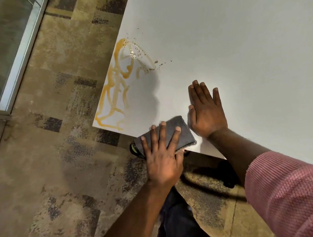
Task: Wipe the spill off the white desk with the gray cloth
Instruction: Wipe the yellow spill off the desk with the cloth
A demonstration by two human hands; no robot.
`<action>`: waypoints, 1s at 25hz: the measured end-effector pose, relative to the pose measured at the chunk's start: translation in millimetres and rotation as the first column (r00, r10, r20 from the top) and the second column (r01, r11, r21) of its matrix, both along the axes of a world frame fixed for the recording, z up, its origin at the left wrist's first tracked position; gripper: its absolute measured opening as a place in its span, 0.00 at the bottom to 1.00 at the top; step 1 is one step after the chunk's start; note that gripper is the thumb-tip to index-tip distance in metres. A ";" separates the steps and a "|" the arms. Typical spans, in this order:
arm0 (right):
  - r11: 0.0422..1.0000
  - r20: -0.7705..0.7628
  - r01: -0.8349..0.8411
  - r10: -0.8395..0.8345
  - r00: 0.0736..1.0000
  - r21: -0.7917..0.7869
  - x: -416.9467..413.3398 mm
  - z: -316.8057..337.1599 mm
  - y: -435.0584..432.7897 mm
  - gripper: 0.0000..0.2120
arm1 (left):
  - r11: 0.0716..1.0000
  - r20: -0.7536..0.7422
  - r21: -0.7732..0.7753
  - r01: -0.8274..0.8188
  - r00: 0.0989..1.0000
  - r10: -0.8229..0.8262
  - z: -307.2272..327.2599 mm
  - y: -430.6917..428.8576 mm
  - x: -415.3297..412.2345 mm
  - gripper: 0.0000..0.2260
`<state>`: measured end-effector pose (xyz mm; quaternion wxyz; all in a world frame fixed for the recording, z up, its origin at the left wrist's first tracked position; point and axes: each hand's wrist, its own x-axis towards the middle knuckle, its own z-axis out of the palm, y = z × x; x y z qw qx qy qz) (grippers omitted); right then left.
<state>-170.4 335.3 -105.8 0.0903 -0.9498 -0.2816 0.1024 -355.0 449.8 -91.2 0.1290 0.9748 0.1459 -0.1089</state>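
An orange, streaky spill (118, 80) with dark crumbs covers the left corner of the white desk (229, 34). The folded gray cloth (179, 129) lies at the desk's near edge, partly overhanging it. My left hand (162, 156) presses flat on the cloth with fingers spread and the thumb tucked under its edge. My right hand (205, 111) rests flat on the bare desk just right of the cloth, fingers together, holding nothing. The spill starts a short way left of the cloth.
Patterned brown carpet (60, 165) lies below and left of the desk. A glass partition with a metal frame (18, 61) stands at the far left. My dark trousers (181, 221) show below the desk edge.
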 end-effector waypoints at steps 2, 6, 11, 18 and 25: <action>1.000 -0.003 -0.014 0.014 1.000 -0.010 1.4 0.2 -0.5 0.32 | 0.997 0.005 -0.005 0.074 0.997 -0.074 -1.3 -20.4 -12.6 0.32; 1.000 -0.003 -0.005 0.005 1.000 -0.013 0.2 0.3 0.0 0.32 | 0.992 0.011 0.002 0.129 0.992 -0.129 -6.7 2.1 -12.0 0.35; 1.000 -0.001 0.001 -0.001 1.000 -0.006 1.0 -0.3 0.8 0.33 | 0.997 0.010 0.078 -0.025 1.000 0.025 -4.6 59.6 23.9 0.29; 0.999 -0.009 -0.014 0.014 1.000 -0.035 2.8 2.3 -0.1 0.32 | 0.964 0.052 0.120 -0.236 0.971 0.231 3.3 96.2 120.0 0.29; 0.999 -0.022 -0.011 0.010 1.000 -0.040 4.2 3.0 -0.7 0.32 | 0.994 0.120 0.100 0.053 0.991 -0.065 -0.4 65.4 79.4 0.29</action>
